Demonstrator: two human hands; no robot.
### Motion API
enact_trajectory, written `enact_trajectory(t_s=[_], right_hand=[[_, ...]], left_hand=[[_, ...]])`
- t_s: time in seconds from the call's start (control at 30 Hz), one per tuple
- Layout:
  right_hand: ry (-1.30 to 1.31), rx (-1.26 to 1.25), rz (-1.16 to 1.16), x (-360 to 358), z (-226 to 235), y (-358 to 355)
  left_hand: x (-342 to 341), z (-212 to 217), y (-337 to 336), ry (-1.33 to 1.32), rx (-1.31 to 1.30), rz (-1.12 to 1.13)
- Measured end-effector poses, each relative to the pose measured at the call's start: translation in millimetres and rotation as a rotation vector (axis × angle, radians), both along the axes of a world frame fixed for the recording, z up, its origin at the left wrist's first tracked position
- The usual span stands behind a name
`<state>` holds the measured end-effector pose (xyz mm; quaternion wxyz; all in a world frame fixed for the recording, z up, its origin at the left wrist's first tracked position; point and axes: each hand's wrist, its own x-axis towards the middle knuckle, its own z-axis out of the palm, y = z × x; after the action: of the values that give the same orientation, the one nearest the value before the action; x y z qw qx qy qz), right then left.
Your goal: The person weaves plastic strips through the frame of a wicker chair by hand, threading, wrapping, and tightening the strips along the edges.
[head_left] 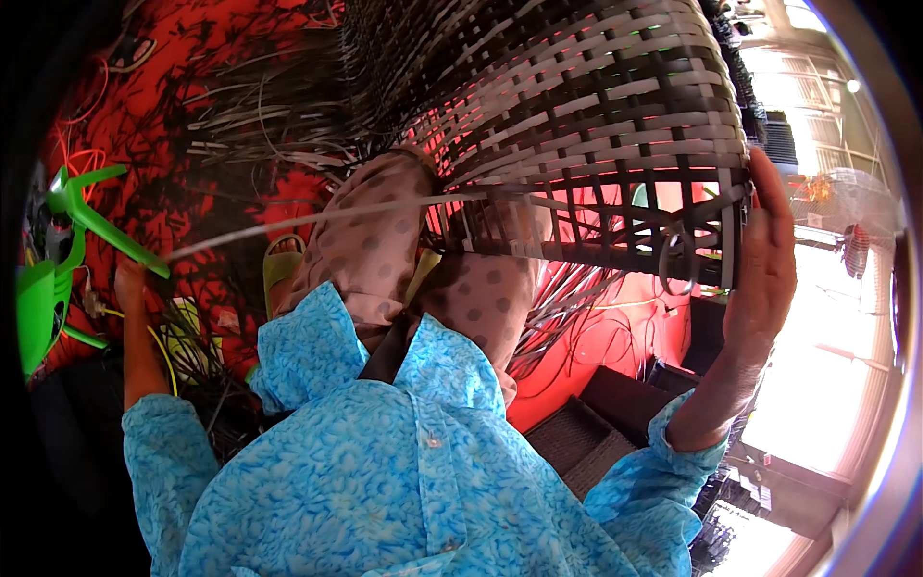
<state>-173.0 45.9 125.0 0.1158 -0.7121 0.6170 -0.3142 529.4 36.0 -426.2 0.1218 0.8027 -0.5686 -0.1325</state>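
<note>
A brown-grey woven strip panel (596, 106) leans across my knees, its weave loose near the lower edge, where dark bars show. My right hand (764, 260) lies along the panel's right edge, its fingers stretched out and touching the frame. From the weave a long flat grey strip (317, 219) runs left, pulled nearly straight. At the strip's far left end is my left hand (131, 284), closed around it, its fingertips partly hidden and a little blurred. A small loop of strip (679, 260) curls at the panel's lower right corner.
A bright green plastic chair (72, 231) stands close to my left hand. Loose strips (240, 106) fan out over the red floor covering (168, 58), with dark scraps scattered about. Dark woven pieces (577, 442) lie at the lower right, by my right forearm.
</note>
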Motion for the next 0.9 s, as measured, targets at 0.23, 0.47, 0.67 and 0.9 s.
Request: enact_trajectory(t_s=[0.23, 0.47, 0.67, 0.9], right_hand=[[0.481, -0.146, 0.034, -4.9, -6.0, 6.7], [0.623, -0.28, 0.06, -8.3, -4.0, 6.9], [0.346, -0.21, 0.028, -23.2, -9.0, 20.3], [0.418, -0.207, 0.067, -22.5, -9.3, 11.3]], left_hand=[[-357.6, 246.7, -58.9, 0.634, -0.241, -0.334], [-513.6, 243.9, -42.9, 0.119, -0.522, -0.995], [-484.4, 234.4, -50.0, 0.062, -0.651, -0.921], [-376.2, 180.5, -61.0, -0.112, -0.389, -0.714]])
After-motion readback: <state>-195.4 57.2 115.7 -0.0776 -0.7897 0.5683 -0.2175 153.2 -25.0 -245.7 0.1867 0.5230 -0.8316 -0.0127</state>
